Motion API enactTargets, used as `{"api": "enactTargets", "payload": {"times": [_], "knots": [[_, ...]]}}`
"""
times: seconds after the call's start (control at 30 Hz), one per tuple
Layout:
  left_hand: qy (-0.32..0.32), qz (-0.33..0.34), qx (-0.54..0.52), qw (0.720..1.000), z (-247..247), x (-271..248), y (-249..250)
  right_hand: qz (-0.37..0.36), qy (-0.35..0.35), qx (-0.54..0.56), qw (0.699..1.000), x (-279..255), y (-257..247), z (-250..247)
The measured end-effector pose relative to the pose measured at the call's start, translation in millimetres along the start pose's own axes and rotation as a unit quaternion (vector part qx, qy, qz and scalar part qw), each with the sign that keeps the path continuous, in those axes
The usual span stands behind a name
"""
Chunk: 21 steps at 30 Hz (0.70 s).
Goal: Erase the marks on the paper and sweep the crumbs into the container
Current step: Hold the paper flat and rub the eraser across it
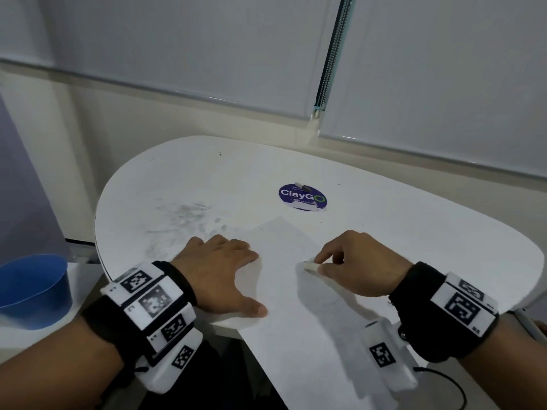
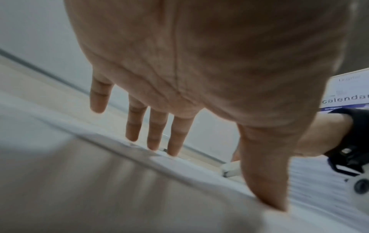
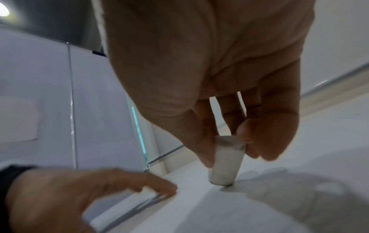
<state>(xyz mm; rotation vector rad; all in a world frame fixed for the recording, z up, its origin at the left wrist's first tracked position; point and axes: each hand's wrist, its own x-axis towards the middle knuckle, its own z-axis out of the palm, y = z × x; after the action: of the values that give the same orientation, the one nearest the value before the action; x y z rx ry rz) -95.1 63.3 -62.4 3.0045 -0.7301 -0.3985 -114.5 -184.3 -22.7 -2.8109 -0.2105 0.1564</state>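
A white sheet of paper point(image 1: 284, 279) lies slantwise on the round white table point(image 1: 207, 179), its near end hanging over the table's front edge. My left hand point(image 1: 225, 273) lies flat on the paper's left edge with fingers straight and spread point(image 2: 157, 130). My right hand point(image 1: 352, 261) pinches a small white eraser point(image 1: 310, 266) between thumb and fingers, its tip touching the paper point(image 3: 225, 162). A blue container point(image 1: 32, 288) stands low at the left, below the table's edge. No crumbs or marks are clear on the paper.
Grey pencil smudges point(image 1: 180, 214) cover the table top left of the paper. A round purple "ClayGo" sticker point(image 1: 302, 197) sits behind the paper with small pale pieces on it. White roller blinds point(image 1: 207, 54) hang behind the table. A calendar point(image 2: 347, 94) shows at the right.
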Motion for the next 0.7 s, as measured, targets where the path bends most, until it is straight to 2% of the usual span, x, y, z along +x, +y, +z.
{"api": "enactTargets", "payload": {"times": [0.17,0.33,0.5,0.63,0.7], "knots": [[-0.003,-0.018,-0.035,0.999,4.8,-4.3,-3.4,-0.023,0.035,-0.011,0.999,8.9,-14.4,7.5],[-0.002,-0.022,-0.029,0.999,5.3,-2.1,-2.8,-0.091,-0.016,0.011,0.996,7.5,-42.3,25.8],[0.0,-0.02,-0.029,0.999,7.4,-2.0,-2.6,-0.045,0.019,-0.03,0.998,19.3,-29.1,12.8],[-0.002,-0.021,-0.023,1.0,6.4,-1.5,-2.2,-0.084,-0.038,-0.002,0.996,5.0,-36.9,19.6],[-0.004,-0.021,-0.021,1.0,6.2,-1.1,-2.6,-0.062,-0.01,-0.011,0.998,12.7,-31.3,15.9]]}}
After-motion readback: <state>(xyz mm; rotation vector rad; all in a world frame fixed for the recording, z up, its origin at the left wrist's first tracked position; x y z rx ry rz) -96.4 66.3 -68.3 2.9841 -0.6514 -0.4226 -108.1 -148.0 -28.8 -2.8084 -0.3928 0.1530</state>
